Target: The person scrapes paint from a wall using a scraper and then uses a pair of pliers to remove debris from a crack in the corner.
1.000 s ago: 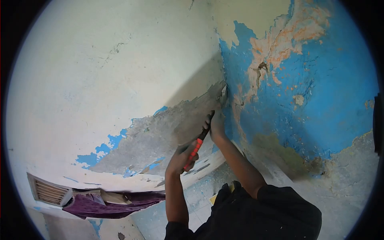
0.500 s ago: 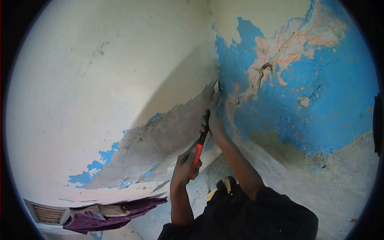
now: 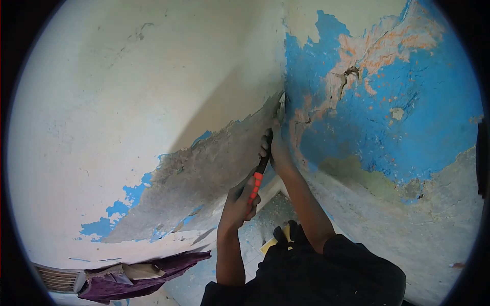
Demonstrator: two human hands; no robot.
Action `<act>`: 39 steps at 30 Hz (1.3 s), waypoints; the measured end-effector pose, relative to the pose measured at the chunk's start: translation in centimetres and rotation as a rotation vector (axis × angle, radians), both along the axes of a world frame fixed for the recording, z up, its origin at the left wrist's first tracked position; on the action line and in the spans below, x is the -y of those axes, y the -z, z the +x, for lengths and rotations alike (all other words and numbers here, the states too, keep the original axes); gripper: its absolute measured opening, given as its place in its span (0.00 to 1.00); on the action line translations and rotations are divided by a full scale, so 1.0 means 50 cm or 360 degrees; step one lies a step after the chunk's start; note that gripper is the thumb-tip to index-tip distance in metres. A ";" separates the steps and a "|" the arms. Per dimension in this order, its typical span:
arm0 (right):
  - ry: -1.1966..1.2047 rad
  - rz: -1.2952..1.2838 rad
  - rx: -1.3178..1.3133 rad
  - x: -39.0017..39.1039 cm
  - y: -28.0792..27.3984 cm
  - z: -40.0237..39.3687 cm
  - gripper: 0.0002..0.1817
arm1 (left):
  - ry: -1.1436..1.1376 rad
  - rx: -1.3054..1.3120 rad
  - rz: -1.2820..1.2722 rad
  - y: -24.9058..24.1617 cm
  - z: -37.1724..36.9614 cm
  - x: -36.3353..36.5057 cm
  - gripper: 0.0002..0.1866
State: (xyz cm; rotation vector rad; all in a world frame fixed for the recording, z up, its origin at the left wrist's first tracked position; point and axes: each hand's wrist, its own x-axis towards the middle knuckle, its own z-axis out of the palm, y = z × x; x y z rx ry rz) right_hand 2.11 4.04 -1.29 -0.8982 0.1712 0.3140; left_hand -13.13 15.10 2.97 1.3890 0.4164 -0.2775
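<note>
Peeling wall point(image 3: 199, 153) w/ blue patches

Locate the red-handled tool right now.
In the head view, the red-handled tool is just below center, its red grip in the left hand and its black end beside the right hand, near the wall corner.
</note>
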 end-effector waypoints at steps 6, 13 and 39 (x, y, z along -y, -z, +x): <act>0.0083 0.0007 -0.0050 -0.001 -0.016 -0.014 0.24 | 0.0003 0.0024 0.0021 0.006 0.005 -0.003 0.24; 0.0037 -0.0027 0.0046 0.000 -0.017 -0.002 0.23 | 0.0118 0.0094 -0.0108 0.005 0.016 -0.031 0.27; -0.0393 0.0355 -0.0282 -0.065 0.142 -0.190 0.24 | -0.0265 0.0064 -0.0753 0.219 -0.204 0.024 0.31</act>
